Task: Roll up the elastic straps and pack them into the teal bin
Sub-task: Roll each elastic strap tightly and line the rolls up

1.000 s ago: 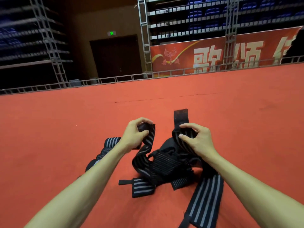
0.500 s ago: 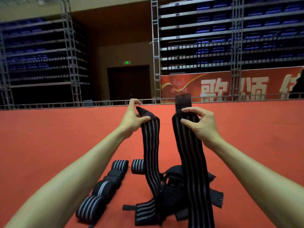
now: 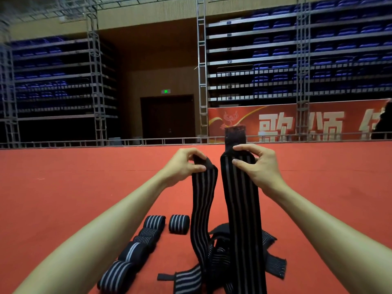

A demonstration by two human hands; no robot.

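Your left hand [image 3: 182,166] pinches one flat striped strap [image 3: 203,198] by its top; your right hand [image 3: 263,170] pinches another strap [image 3: 241,204] (fuzzy black tab above).

indoor arena | tiered blue seats [image 3: 318,52] | red floor [image 3: 63,187] | banner [image 3: 275,122]

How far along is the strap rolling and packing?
Done: about six rolled straps lie on the red floor. In hand: the left hand and right hand each pinch the top of an unrolled strap length, held upright. Left: rolling those, the loose strap pile beneath them, then packing everything; no teal bin is in view.
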